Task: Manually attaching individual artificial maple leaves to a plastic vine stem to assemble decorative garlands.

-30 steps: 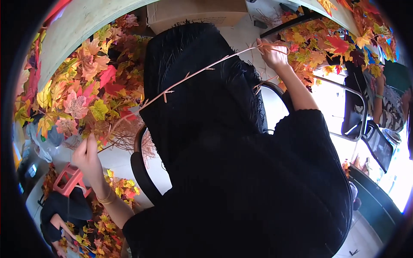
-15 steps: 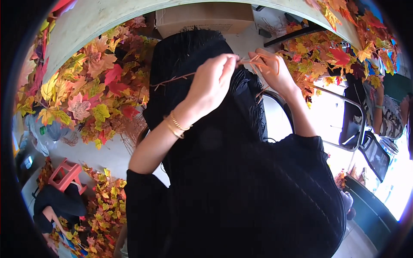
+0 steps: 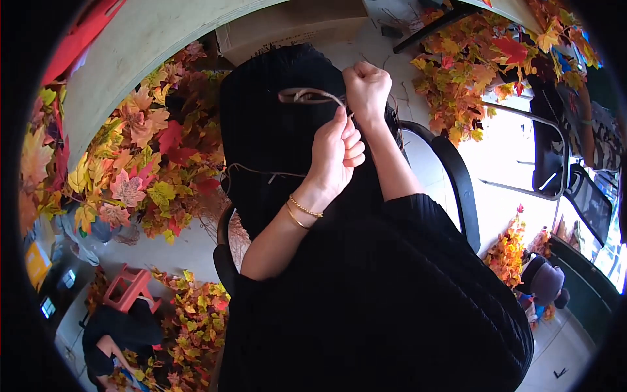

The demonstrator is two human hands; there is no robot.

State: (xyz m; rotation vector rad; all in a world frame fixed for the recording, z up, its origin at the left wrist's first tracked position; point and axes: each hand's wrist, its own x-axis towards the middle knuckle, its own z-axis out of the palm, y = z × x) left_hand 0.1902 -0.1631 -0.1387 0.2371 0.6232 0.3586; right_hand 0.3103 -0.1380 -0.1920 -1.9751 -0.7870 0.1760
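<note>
Pinching the brown stem (image 3: 336, 99) above our lap (image 3: 261, 140) with our left hand (image 3: 335, 151), probably to keep it looped, we've got our right hand (image 3: 367, 93) fisted alongside, can't tell if on anything.

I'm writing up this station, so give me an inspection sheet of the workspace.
Surface: black cloth over the lap; pale tabletop at upper left.
Things in hand: thin brown stem, curled into a loop above the cloth.
Clutter: autumn-coloured leaves in masses at left and right.
Grips: left grip pinches the brown stem; right grip is a fist, contents hidden.
Cables: nothing seen.
Surroundings: cardboard box, red stool, another person at lower left.
</note>
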